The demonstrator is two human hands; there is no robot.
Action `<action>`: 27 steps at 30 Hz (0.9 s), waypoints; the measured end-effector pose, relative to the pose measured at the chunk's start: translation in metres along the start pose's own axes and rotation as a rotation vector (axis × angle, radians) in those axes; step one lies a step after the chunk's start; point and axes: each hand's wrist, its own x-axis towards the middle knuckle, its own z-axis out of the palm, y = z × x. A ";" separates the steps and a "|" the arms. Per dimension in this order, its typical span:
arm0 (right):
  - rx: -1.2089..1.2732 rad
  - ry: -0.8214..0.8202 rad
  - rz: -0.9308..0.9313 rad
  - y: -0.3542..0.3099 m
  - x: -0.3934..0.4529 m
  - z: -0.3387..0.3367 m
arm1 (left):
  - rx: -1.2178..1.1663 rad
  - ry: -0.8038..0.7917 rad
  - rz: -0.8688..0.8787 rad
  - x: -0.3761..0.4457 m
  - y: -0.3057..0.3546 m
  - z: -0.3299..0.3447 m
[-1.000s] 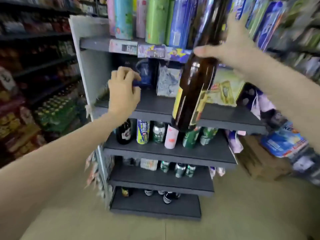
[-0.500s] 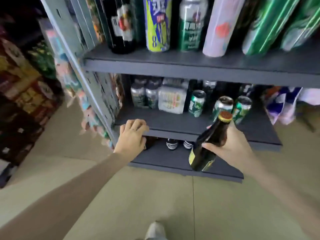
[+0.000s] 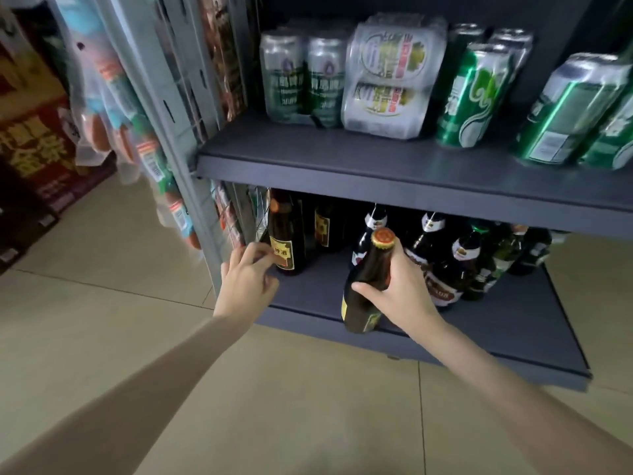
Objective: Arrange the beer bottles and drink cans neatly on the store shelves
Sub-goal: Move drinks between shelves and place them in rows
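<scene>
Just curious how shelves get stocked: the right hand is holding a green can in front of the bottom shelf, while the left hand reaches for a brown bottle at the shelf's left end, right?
Not quite. The head view shows the right hand holding a brown beer bottle, not a green can. The rest stands: left hand at the yellow-labelled bottle on the bottom shelf.

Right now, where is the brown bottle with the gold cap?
The brown bottle is in the right hand, held just above the front edge of the bottom shelf, between the yellow-labelled bottle on its left and the white-labelled bottles on its right.
</scene>
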 end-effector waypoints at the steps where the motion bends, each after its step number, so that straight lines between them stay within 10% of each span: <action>1: 0.015 0.017 -0.001 0.001 0.007 0.008 | -0.023 -0.002 -0.044 0.004 -0.002 0.004; 27: 0.229 0.222 0.297 0.085 0.042 0.166 | -0.449 -0.144 -0.585 0.039 -0.040 0.126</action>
